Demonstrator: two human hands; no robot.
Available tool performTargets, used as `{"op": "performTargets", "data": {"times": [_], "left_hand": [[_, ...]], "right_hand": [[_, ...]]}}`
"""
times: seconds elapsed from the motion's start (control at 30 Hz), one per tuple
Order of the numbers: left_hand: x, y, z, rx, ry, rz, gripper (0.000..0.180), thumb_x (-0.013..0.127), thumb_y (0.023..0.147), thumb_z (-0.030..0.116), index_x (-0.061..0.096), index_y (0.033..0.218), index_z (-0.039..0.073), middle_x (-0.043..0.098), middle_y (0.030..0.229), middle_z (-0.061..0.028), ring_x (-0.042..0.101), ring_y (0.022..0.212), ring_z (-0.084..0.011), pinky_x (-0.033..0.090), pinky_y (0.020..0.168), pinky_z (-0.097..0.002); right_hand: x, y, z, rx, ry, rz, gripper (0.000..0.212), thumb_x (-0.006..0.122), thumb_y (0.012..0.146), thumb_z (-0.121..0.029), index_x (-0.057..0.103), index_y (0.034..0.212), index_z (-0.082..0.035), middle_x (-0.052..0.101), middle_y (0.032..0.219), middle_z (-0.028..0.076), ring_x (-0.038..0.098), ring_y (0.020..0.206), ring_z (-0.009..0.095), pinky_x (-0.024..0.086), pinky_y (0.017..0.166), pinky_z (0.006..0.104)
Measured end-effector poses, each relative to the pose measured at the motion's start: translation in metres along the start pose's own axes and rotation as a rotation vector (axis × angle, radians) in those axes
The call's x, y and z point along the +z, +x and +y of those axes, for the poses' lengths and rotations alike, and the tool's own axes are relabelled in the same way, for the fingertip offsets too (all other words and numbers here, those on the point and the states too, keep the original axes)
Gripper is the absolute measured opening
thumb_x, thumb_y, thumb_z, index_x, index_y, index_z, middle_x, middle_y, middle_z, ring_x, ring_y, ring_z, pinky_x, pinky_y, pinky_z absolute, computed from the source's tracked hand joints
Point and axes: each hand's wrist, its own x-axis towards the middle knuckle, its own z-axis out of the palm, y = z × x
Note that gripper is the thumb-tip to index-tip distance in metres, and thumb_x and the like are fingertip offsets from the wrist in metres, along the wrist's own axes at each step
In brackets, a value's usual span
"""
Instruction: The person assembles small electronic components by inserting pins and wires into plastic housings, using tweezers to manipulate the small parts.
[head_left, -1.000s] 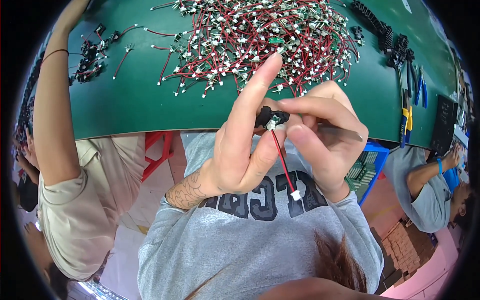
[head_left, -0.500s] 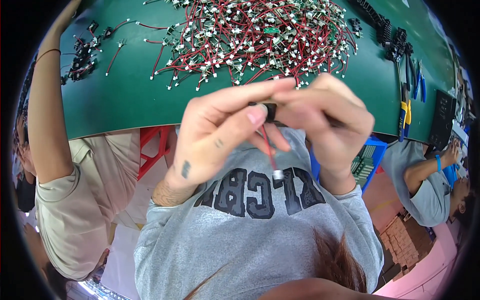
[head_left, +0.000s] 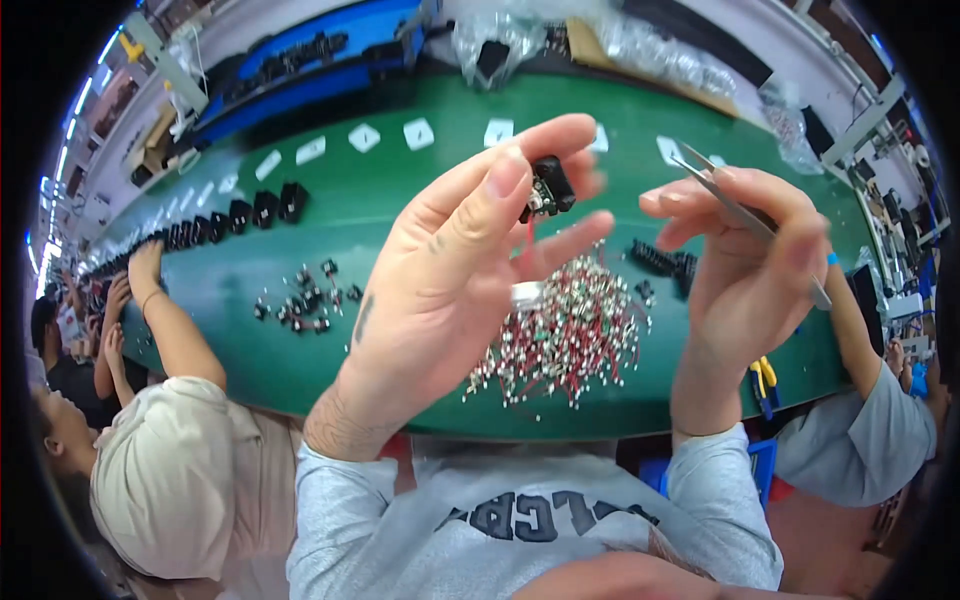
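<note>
A green table curves across the scene before you, its far left end too crowded to make out. Two co-workers sit closest, one in beige at left and one in grey at right. On the table lies one pile of wired boards, too dense to count and partly hidden by your left hand. That hand, half-curled with some fingertips blurred, pinches one black part above the table. Your right hand, loosely curled, grips one pair of tweezers, slanting from upper left to lower right, tips slightly apart and pointing up-left. The black part stands nearly upright, top leaning slightly left, its board side facing your thumb. One red wire, partly hidden, hangs toward one blurred white plug.
</note>
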Motion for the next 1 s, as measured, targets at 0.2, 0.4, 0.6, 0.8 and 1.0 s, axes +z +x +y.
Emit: {"op": "performTargets", "data": {"times": [0.2, 0.4, 0.6, 0.8, 1.0], "left_hand": [[-0.029, 0.036, -0.01, 0.046, -0.454, -0.761, 0.036, 0.046, 0.101, 0.019, 0.039, 0.132, 0.004, 0.048, 0.113, -0.0133, 0.06, 0.106, -0.0225, 0.056, 0.09, -0.0331], [-0.015, 0.031, -0.004, 0.155, -0.105, -0.448, 0.029, 0.052, 0.099, 0.017, 0.042, 0.123, 0.007, 0.048, 0.105, -0.0101, 0.06, 0.097, -0.0207, 0.057, 0.086, -0.0322], [-0.033, 0.044, -0.006, 0.21, -0.165, -0.374, 0.028, 0.061, 0.092, 0.012, 0.049, 0.117, 0.004, 0.055, 0.106, -0.0129, 0.066, 0.088, -0.0211, 0.058, 0.076, -0.0276], [-0.028, 0.035, -0.001, 0.259, -0.051, -0.245, 0.024, 0.052, 0.097, 0.011, 0.047, 0.118, 0.001, 0.051, 0.116, -0.016, 0.066, 0.091, -0.0208, 0.059, 0.071, -0.0225], [-0.012, 0.03, 0.005, 0.172, 0.12, -0.142, 0.021, 0.052, 0.094, 0.008, 0.052, 0.114, 0.0, 0.054, 0.117, -0.0182, 0.068, 0.088, -0.0217, 0.059, 0.066, -0.0216]], "right_hand": [[0.011, 0.015, -0.008, -0.116, -0.064, -0.015, 0.046, 0.047, 0.099, -0.036, 0.061, 0.108, 0.007, 0.069, 0.081, 0.019, 0.067, 0.068, 0.029, 0.051, 0.057, 0.0275], [0.002, 0.03, 0.01, -0.162, -0.044, -0.134, 0.043, 0.058, 0.094, -0.028, 0.06, 0.114, 0.009, 0.067, 0.084, 0.019, 0.066, 0.067, 0.026, 0.053, 0.06, 0.0291], [0.001, 0.032, 0.018, -0.19, -0.022, -0.176, 0.039, 0.062, 0.089, -0.023, 0.062, 0.112, 0.009, 0.065, 0.087, 0.018, 0.066, 0.073, 0.026, 0.053, 0.064, 0.0306], [-0.001, 0.035, 0.026, -0.193, -0.091, -0.286, 0.032, 0.065, 0.083, -0.018, 0.067, 0.104, 0.006, 0.066, 0.088, 0.019, 0.066, 0.077, 0.027, 0.054, 0.068, 0.0311], [0.005, 0.034, 0.024, -0.143, -0.079, -0.191, 0.028, 0.068, 0.079, -0.017, 0.07, 0.096, 0.005, 0.067, 0.092, 0.02, 0.067, 0.077, 0.028, 0.055, 0.07, 0.0318]]}}
